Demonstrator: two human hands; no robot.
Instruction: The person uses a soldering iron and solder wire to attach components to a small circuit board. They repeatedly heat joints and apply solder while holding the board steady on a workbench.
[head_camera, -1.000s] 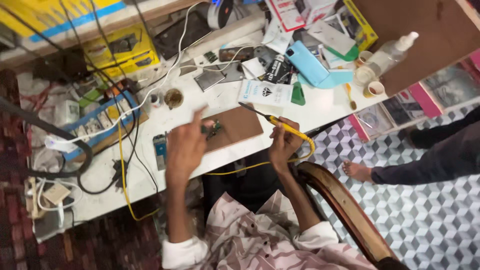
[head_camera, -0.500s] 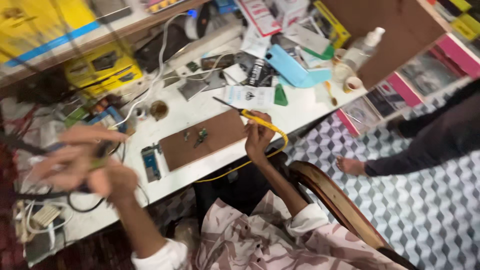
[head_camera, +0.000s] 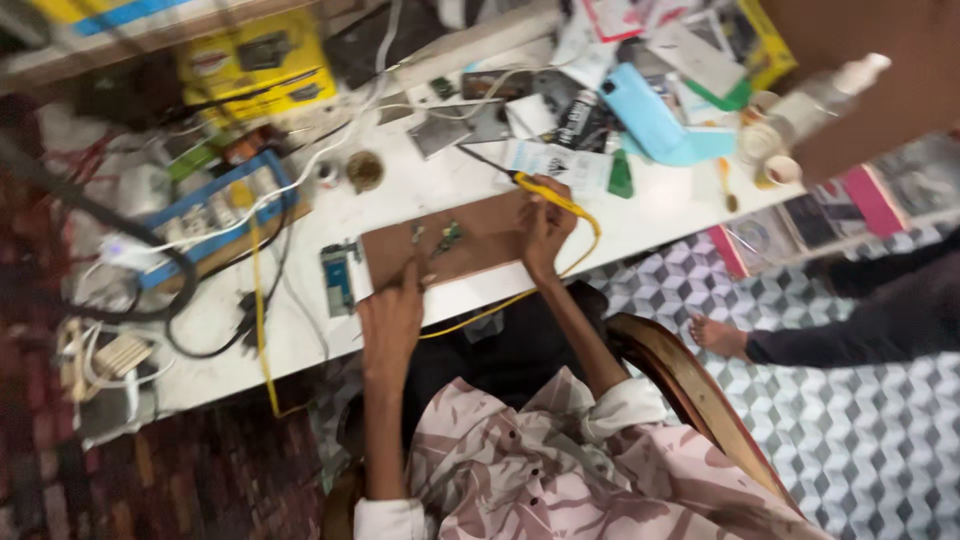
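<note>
Evidently mid-soldering, the right hand (head_camera: 545, 225) grips the yellow soldering iron (head_camera: 545, 190) while left hand (head_camera: 392, 310) fingers, loosely curled and holding nothing, rest at the brown board's (head_camera: 470, 245) edge; steadying it seems next.

Boxes and cartons all over the back of the bench

A flat yellow box (head_camera: 262, 62) sat at the back left, a white carton with a dark label (head_camera: 552, 160) lay near the middle, and a yellow-edged package (head_camera: 762, 45) sat at the far right, partly blurred.
</note>
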